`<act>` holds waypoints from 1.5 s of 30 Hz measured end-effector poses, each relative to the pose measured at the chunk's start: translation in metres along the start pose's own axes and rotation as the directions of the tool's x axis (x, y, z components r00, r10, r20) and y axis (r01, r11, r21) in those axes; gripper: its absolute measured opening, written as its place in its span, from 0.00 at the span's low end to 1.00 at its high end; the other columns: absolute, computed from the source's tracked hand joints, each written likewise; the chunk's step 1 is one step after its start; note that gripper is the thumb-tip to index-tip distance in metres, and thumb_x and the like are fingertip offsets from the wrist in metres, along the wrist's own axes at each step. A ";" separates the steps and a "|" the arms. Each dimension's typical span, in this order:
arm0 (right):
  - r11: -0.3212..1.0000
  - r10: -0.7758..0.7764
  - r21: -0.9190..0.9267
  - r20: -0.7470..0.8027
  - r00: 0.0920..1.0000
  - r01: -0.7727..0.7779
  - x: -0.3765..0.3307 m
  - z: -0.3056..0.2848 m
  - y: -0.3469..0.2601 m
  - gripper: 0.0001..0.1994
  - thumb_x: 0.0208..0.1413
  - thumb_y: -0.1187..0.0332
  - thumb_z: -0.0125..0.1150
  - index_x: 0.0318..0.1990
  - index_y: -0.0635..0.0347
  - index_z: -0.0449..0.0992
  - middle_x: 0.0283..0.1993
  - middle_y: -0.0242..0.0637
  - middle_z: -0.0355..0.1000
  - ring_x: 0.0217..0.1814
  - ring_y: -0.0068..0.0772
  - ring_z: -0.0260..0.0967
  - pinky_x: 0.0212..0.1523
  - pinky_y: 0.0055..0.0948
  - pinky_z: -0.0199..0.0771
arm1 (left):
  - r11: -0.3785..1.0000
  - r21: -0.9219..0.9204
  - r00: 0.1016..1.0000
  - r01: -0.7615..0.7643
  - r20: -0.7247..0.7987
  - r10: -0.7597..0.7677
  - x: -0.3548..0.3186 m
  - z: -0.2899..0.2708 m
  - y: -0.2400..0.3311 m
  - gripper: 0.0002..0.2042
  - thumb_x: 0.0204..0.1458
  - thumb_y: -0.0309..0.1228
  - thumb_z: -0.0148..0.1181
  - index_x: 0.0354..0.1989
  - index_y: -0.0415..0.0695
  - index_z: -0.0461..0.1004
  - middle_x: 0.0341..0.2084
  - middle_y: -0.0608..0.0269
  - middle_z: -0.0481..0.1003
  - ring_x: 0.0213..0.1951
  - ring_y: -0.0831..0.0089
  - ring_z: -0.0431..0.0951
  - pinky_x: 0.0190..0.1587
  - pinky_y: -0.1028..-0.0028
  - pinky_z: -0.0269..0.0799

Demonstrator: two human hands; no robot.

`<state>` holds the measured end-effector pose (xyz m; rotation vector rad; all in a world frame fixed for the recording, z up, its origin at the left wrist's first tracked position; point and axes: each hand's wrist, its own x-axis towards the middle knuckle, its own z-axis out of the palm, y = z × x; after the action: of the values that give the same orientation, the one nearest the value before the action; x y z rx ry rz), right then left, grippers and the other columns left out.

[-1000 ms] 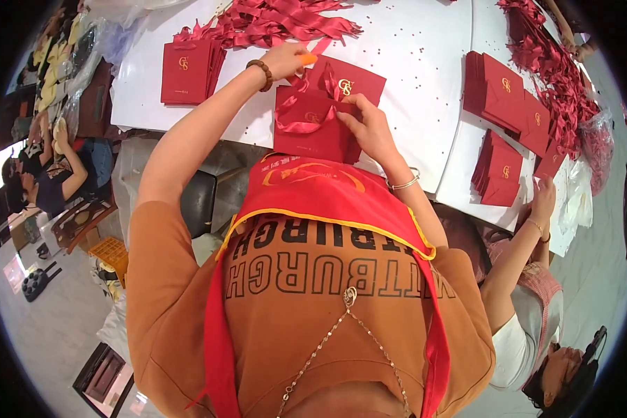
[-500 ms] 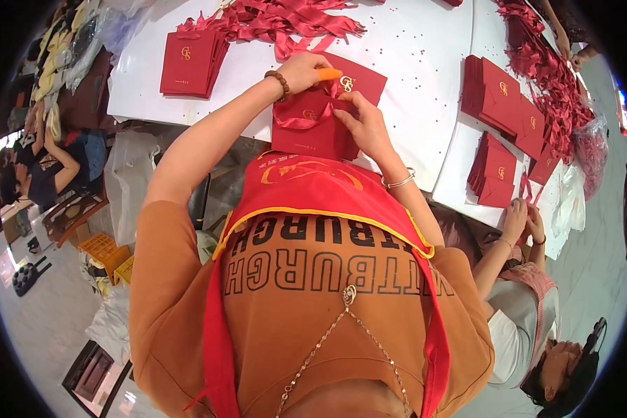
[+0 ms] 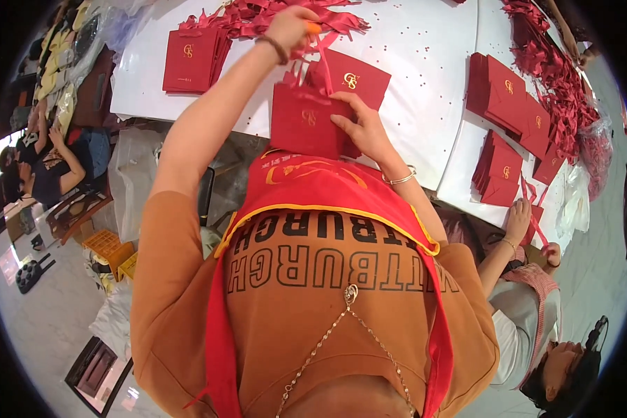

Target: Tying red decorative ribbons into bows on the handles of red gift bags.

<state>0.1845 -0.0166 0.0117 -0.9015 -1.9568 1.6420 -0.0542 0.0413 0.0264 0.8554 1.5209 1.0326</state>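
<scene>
A small red paper bag (image 3: 296,129) with a gold emblem stands at the table's near edge, against my red apron. A red ribbon (image 3: 325,66) runs up from its top opening to my left hand (image 3: 290,33). That hand is raised beyond the bag, its fingers closed on the ribbon, with an orange cover on one finger. At the bag's upper right edge, my right hand (image 3: 364,127) pinches the bag near the ribbon's lower end. Its fingertips partly hide the grip. Behind lies another red bag (image 3: 362,76), flat on the table.
A stack of red bags (image 3: 188,66) stands at the far left, beside a heap of red ribbons (image 3: 265,17). More bags (image 3: 505,97) and ribbons (image 3: 550,70) lie on the right of the white table (image 3: 425,104). There a co-worker's hands (image 3: 519,221) handle a ribbon.
My left hand has moved up and away from the bag, drawing the ribbon taut from a loose loop. My right hand stays at the bag's edge. The co-worker's hands have spread apart.
</scene>
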 end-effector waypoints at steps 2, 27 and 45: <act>1.000 0.018 0.005 0.010 1.000 -0.018 0.004 0.000 -0.007 0.18 0.46 0.74 0.58 0.47 0.56 0.67 0.32 0.37 0.70 0.27 0.27 0.63 0.33 0.23 0.66 | 0.998 -0.051 0.994 0.036 -0.099 -0.041 -0.002 0.007 -0.004 0.08 0.49 0.26 0.53 0.38 0.41 0.67 0.17 0.66 0.71 0.15 0.81 0.68 0.15 0.81 0.60; 0.794 0.314 0.563 -0.056 0.948 -0.230 0.039 0.021 -0.029 0.19 0.52 0.67 0.56 0.50 0.58 0.60 0.39 0.35 0.68 0.35 0.22 0.66 0.32 0.19 0.66 | 0.942 0.204 0.811 -0.267 -0.480 0.334 -0.089 -0.126 -0.045 0.15 0.44 0.27 0.61 0.42 0.43 0.69 0.28 0.64 0.72 0.32 0.77 0.72 0.33 0.78 0.67; 0.838 0.317 0.458 0.032 0.948 -0.296 0.044 0.031 -0.011 0.11 0.52 0.69 0.54 0.42 0.61 0.68 0.31 0.28 0.67 0.33 0.17 0.63 0.32 0.17 0.63 | 0.750 0.570 0.645 0.335 -0.719 0.259 -0.011 -0.256 -0.109 0.25 0.43 0.51 0.57 0.48 0.52 0.69 0.44 0.58 0.71 0.46 0.62 0.71 0.50 0.60 0.62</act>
<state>0.1304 -0.0074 0.0127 -1.0806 -1.3400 2.1209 -0.3040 -0.0534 -0.0538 0.8769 2.7746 0.8342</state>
